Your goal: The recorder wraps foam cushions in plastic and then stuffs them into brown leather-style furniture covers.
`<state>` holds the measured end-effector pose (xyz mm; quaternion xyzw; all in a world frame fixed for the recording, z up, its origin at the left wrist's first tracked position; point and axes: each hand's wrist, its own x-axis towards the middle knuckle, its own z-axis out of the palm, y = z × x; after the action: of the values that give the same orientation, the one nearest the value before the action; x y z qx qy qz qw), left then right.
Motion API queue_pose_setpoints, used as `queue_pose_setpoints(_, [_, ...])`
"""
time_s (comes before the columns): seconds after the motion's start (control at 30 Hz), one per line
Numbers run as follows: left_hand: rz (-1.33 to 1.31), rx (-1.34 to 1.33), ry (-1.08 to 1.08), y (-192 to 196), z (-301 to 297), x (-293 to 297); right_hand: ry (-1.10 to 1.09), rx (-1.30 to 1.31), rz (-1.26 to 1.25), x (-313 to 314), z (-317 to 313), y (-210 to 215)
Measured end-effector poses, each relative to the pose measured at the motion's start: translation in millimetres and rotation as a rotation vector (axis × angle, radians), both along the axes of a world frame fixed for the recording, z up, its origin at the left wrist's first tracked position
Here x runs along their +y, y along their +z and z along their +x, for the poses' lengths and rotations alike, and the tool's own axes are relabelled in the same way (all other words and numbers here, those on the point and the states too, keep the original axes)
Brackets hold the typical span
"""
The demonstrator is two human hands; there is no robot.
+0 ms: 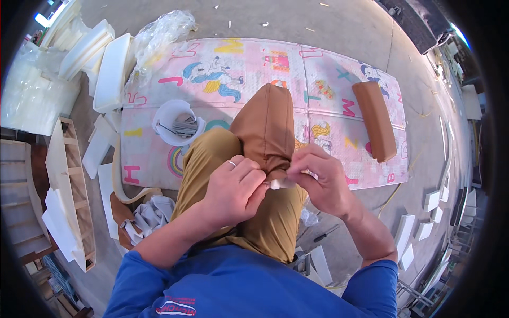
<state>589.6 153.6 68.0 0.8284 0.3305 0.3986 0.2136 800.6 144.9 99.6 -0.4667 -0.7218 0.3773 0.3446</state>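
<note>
A brown padded upholstery piece (268, 122), leather-like with a seam along its length, lies across my lap and points away from me. Its near end is gathered, and a bit of white filling (278, 184) shows there. My left hand (236, 188), with a ring on one finger, is closed on the left side of that bunched end. On the opposite side my right hand (321, 177) pinches the cover's edge, fingertips pressed together. The white filling lies between the two hands; the fingers partly hide it. A similar brown padded piece (375, 121) rests on the mat at the right.
Beneath is a pink patterned mat (212, 47). A white bucket (164, 114) holding thin grey pieces stands left of my knee. White foam blocks (112, 74), clear plastic wrap (164, 37) and a wooden frame (69, 159) lie left. A screwdriver (326, 233) lies on the floor at right.
</note>
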Motion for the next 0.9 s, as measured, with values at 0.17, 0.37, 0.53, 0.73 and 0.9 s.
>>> queue_pose_setpoints(0.17, [0.123, 0.333, -0.224, 3, 1, 2, 0.062, 0.067, -0.126, -29, 20, -12])
queue_pose_setpoints(0.37, [0.172, 0.429, -0.263, 2, 1, -5, 0.270, -0.634, 0.329, -11, 6, 5])
queue_pose_setpoints(0.53, [0.129, 0.459, -0.260, 5, 1, -7, 0.568, -0.771, 0.446, 4, 13, 10])
queue_pose_setpoints(0.73, [0.023, 0.448, -0.437, 28, -6, 21, 0.640, -0.690, 0.412, -15, 23, 5])
queue_pose_setpoints(0.9, [-0.231, -0.267, -0.019, 17, 32, 108, 0.454, -0.540, 0.397, -61, 14, -24])
